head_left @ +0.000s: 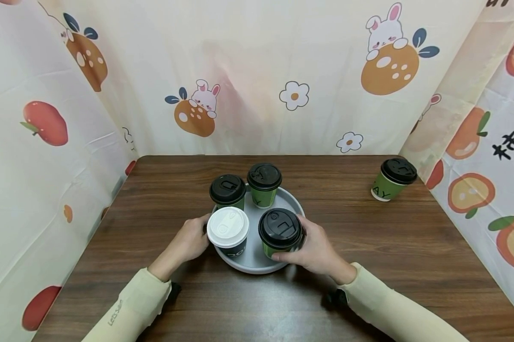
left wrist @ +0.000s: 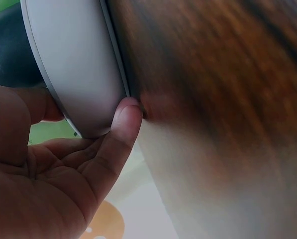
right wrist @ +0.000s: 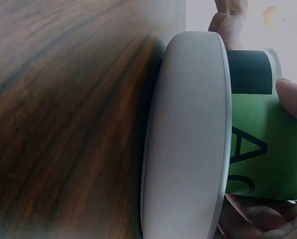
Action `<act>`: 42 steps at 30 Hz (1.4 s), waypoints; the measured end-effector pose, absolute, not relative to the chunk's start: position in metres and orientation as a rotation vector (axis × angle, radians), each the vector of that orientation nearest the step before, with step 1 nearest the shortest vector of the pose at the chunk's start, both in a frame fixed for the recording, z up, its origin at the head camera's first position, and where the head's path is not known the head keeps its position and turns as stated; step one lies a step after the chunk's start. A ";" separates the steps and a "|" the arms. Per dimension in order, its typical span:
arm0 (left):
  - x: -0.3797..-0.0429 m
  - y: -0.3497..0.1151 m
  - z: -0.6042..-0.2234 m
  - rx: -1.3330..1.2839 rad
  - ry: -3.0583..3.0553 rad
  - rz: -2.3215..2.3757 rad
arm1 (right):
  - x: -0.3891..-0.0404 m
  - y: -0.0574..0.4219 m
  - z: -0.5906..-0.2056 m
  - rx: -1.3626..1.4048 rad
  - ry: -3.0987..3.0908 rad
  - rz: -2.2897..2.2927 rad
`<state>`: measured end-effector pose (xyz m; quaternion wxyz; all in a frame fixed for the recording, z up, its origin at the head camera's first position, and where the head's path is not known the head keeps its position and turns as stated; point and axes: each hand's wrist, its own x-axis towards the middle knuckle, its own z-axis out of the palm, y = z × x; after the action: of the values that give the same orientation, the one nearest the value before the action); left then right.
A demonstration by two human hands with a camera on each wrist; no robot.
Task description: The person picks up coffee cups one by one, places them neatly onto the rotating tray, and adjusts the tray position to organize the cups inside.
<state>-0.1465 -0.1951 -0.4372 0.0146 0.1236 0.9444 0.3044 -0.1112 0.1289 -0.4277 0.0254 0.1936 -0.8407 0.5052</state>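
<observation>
Green black-lidded cup [head_left: 280,232] is occupying grey tray [head_left: 253,244], near R side (base contact: can't tell). R hand [head_left: 316,248] is gripping it, thumb and fingers bent round its wall [right wrist: 265,124]; L hand [head_left: 192,240] is pinching tray edge. Prob. it's handling light and squashable, so mid-wall is suiting a gentle grip, not lid [head_left: 281,225]. White-lidded cup [head_left: 228,228] (L) and two rear cups [head_left: 228,191] [head_left: 264,183] are limiting clearance; fifth cup [head_left: 393,179] is standing far R.

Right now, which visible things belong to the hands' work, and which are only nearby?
Likely in the work:
right hand, holding the front-right cup;
left hand, gripping the grey tray;
on it: white-lidded cup, rear-left cup, rear-right cup.

Perhaps only nearby:
lone green cup, far right;
printed cloth.
</observation>
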 end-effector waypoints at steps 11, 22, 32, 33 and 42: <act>-0.146 -0.196 -0.437 0.382 2.928 0.949 | -0.110 0.128 -0.430 0.621 -2.623 1.517; -0.145 -0.195 -0.436 0.377 2.923 0.947 | -0.108 0.127 -0.433 0.648 -2.630 1.542; -0.145 -0.195 -0.436 0.380 2.922 0.944 | -0.108 0.127 -0.436 0.678 -2.631 1.474; -0.146 -0.195 -0.436 0.380 2.923 0.945 | -0.108 0.128 -0.436 0.682 -2.630 1.468; -0.145 -0.196 -0.436 0.377 2.923 0.948 | -0.108 0.129 -0.435 0.738 -2.612 1.432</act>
<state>-0.1453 -0.1955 -0.4360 0.0230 0.1219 0.9439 0.3062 -0.1078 0.1291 -0.4353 0.0363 0.2403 -0.8507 0.4662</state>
